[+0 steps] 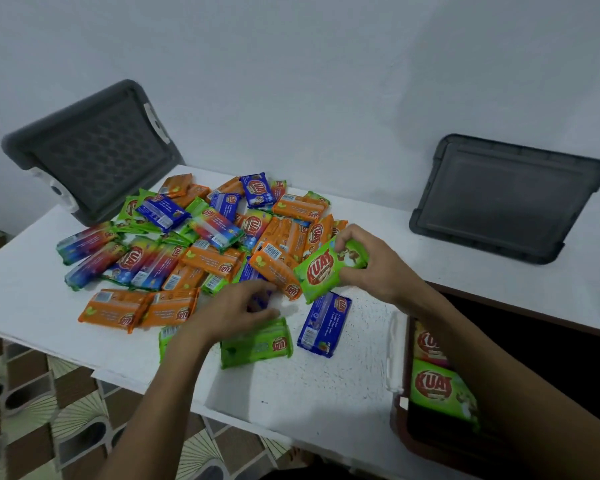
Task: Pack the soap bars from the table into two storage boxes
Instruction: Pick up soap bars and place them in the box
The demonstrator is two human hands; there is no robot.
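a white table (326, 386) is sitting by a pale wall. a big pile of soap bars (201, 244) is lying on it, from the middle out to 10 o'clock. the bars are in orange, blue, green and rainbow wraps, and many are lying on top of each other.

the right hand (368, 261) is sitting at the 3 o'clock edge of the pile. its fingers (347, 237) are clenching a green bar (326, 268), with the thumb under it and the other fingers curled over its top end. the green bar is tilting, and its low end is sitting just above a blue bar (324, 323) that is lying flat on the table.

the left hand (232, 310) is reaching into the 6 o'clock side of the pile, palm down. its fingers are bending around something blue, but the hand is blurry, so i cannot tell if it is gripping it. a second green bar (257, 344) is lying just below this hand.

at 4 o'clock a brown box (400, 420) is sitting beside the table, partly under the right arm. two bars (437, 386) are lying inside it.

a grey lid (94, 150) is leaning on the wall at 10 o'clock. a second lid (506, 199) is leaning at 2 o'clock.
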